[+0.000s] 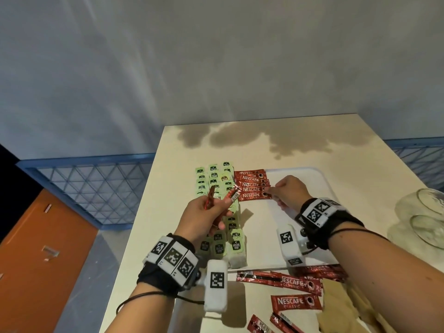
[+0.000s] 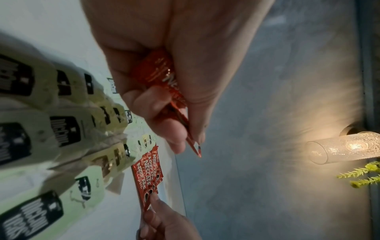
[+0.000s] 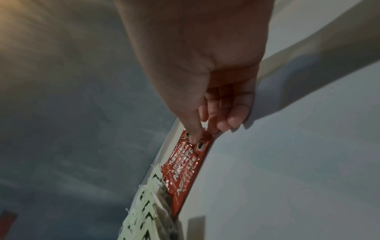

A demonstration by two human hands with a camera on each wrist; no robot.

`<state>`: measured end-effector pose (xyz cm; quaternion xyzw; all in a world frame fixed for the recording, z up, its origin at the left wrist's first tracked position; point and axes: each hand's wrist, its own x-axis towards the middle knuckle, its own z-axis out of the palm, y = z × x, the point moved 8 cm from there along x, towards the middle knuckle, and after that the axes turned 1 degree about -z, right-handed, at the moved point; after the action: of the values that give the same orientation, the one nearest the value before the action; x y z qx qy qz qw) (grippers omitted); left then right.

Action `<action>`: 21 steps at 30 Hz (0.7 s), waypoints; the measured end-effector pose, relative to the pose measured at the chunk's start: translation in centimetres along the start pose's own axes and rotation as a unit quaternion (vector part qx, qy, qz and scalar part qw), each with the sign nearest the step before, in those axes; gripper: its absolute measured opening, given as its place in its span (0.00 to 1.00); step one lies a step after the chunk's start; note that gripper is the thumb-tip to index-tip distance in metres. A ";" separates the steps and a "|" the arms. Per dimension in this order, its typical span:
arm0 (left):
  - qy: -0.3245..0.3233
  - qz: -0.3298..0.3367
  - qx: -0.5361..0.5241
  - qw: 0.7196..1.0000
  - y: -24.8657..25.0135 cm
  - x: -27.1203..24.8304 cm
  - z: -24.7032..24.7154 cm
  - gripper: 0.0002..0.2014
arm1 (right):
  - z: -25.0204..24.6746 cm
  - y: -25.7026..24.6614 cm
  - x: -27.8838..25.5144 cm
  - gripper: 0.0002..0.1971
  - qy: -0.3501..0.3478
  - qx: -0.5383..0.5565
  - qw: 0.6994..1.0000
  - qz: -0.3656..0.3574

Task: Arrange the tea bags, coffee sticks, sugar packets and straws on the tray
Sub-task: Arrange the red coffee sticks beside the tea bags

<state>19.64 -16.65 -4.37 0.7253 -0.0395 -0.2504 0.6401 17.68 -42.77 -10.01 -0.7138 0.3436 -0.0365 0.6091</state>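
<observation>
Closest to us, loose red Nescafe sticks [image 1: 280, 280] lay on the table [image 1: 288, 140], in front of the white tray [image 1: 319, 179]. Some were cut off at the bottom edge of the head view. A brownish paper thing [image 1: 346, 306] beside them was too blurry for us to name.

Our left hand [image 1: 204, 217] was curled around a few Nescafe sticks of its own [image 1: 230, 197], held up over the tea bags [image 1: 217, 179]. We could not count them, because the fingers hid most of each stick. In the left wrist view only one thin end [image 2: 194, 146] poked out past the thumb.

The green tea bags lay in rows on the left side of the tray, and our left hand hid the middle of them.

Our right hand [image 1: 287, 191] reached to the row of Nescafe sticks on the tray [image 1: 252, 187], just right of the tea bags. Its thumb [image 3: 193, 129] and fingertips pinched the right end of the nearest stick.

Farther right, a clear glass jar [image 1: 425, 219] lay on its side, partly out of view.
</observation>
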 end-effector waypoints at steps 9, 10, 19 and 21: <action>0.008 0.116 0.123 0.986 1.9 -0.6 2.5 0.12 | 2.2 -4.1 -8.6 0.25 -0.204 -0.029 0.979 -0.003; 0.010 0.130 0.127 0.983 2.0 -0.6 2.9 0.13 | 2.5 -4.3 -9.4 0.23 -0.225 -0.032 0.974 -0.004; 0.041 0.062 0.027 0.997 0.3 -2.2 2.7 0.14 | 0.7 -5.5 -11.8 0.07 -0.169 0.040 0.982 -0.076; 0.054 0.014 0.012 0.998 -0.4 -2.8 2.3 0.09 | 0.6 -5.4 -12.1 0.08 -0.168 0.032 0.982 -0.086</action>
<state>16.19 -17.61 -4.01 0.7448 -0.0182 -0.2017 0.6358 11.16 -35.62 -0.89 -0.7167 0.1723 0.0202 0.6754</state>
